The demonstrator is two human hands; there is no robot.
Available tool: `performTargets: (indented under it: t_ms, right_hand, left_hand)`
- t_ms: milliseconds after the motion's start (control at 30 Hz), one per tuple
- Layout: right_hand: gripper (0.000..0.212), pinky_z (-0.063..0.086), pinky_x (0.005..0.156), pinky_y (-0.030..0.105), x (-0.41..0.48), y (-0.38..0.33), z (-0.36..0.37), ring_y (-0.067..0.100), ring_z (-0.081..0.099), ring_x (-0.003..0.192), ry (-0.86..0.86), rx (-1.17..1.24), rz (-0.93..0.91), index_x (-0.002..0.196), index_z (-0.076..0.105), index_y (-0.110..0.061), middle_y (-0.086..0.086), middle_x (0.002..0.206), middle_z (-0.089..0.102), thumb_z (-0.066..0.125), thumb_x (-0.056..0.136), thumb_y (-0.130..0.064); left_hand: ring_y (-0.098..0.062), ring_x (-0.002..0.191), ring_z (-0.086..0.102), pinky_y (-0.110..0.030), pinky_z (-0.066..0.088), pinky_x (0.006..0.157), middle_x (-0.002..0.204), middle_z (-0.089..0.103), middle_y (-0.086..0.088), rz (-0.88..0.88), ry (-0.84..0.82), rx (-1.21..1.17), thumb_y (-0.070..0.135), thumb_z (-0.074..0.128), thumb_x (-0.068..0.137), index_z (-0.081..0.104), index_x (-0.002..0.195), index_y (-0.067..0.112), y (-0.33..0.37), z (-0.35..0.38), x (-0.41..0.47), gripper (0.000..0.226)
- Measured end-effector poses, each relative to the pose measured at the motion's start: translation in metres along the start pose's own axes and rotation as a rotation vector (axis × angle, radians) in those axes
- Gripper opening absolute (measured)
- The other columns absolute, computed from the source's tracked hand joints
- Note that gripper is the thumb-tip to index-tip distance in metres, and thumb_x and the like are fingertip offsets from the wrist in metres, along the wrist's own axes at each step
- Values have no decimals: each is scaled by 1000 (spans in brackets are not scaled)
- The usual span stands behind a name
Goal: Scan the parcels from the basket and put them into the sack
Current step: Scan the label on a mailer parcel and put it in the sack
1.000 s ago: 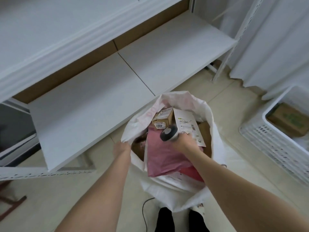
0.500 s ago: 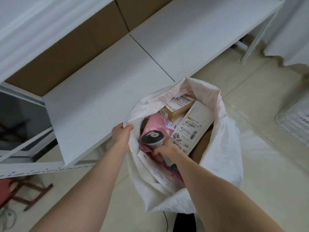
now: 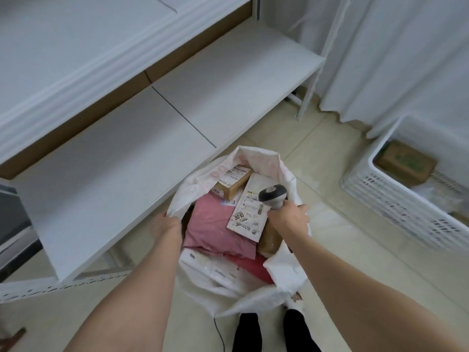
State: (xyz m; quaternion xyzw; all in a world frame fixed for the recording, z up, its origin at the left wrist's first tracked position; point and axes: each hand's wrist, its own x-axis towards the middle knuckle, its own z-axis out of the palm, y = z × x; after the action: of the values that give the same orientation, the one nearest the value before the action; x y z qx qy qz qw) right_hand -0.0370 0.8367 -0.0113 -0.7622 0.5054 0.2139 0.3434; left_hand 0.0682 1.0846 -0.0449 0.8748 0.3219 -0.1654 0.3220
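A white woven sack (image 3: 284, 280) stands open on the floor in front of me. Inside lie a pink mailer bag (image 3: 210, 229), a small brown box (image 3: 232, 182) labelled 4001 and a white flat parcel (image 3: 250, 212) marked 3010. My left hand (image 3: 167, 226) grips the sack's left rim. My right hand (image 3: 288, 217) holds a grey barcode scanner (image 3: 272, 195) above the sack's right side, its head over the white parcel. A white plastic basket (image 3: 396, 199) at the right holds a brown parcel (image 3: 403, 165) with green print.
White shelving (image 3: 152, 118) runs along the left and back, its lower shelf edge close to the sack. White curtains (image 3: 396, 59) hang at the back right. A black cable (image 3: 219, 334) trails on the tiled floor by my feet.
My right hand has lifted the scanner out of the sack and moved it to the right. The pink mailer now lies loose in the sack. The view swung right, showing the basket again.
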Motion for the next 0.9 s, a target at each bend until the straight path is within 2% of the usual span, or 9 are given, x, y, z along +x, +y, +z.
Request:
performTargets:
  t_ms: [133,167,267,400,600,667,733,800,900]
  right_hand:
    - [37,46,99,40,13,19,0,35,54,113,-132,133,184,121,55,-8,16,130,43,53,87,-22]
    - [35,49,96,38,17,24,5,33,57,108,-172,210,190,117,56,-5,16,125,50,57,85,-18]
    - [6,46,61,27,24,35,17,20,54,70,-239,423,174,82,54,-6,11,88,57,60,83,-4]
    - [17,39,56,27,28,32,13,18,47,58,-160,522,90,67,52,-8,7,65,50,60,81,-1]
    - [21,55,69,35,17,-29,-53,17,54,63,54,786,-46,73,56,-18,3,70,55,62,78,0]
    - [15,56,73,38,11,-37,-60,18,55,66,82,745,-47,78,60,-16,1,70,55,62,79,-1]
    - [11,52,60,31,-1,-34,-55,18,55,67,49,634,-42,91,64,-10,2,70,55,61,83,-3]
    - [13,40,49,25,-8,-32,-53,16,52,62,35,624,-71,95,63,-12,2,70,56,60,84,-6]
    - [19,37,50,24,-10,-45,-64,16,53,63,144,646,-150,97,60,-17,1,73,58,59,81,-8]
  left_hand:
    - [-39,104,61,-43,53,86,119,60,-22,-198,-54,43,14,69,76,52,124,-1,-11,9,-18,52]
    - [-38,103,61,-41,53,84,119,60,-21,-242,-73,50,17,72,74,53,123,0,-19,11,-22,55]
    - [-36,104,61,-43,52,89,117,61,-20,-294,-162,47,13,65,80,55,123,1,-47,18,-24,46]
    - [-40,105,60,-45,52,80,119,59,-25,-216,-194,-111,0,49,90,53,122,-6,-39,16,-24,32]
    - [-30,81,60,-32,46,68,99,64,-18,-81,40,-385,16,67,85,62,113,-3,14,-30,-28,35]
    - [-29,80,57,-33,46,66,93,60,-19,-196,-106,-344,7,67,83,57,117,-6,1,-39,-33,38]
    - [-28,76,54,-33,45,61,83,54,-16,-310,-281,-267,-4,57,87,52,115,-8,-11,-43,-38,28]
    - [-29,70,55,-35,48,61,79,55,-17,-256,-180,-239,-4,56,86,54,104,-6,-3,-49,-37,18]
    - [-36,76,61,-36,51,68,85,64,-22,-78,69,-277,4,63,80,65,101,-7,14,-58,-27,25]
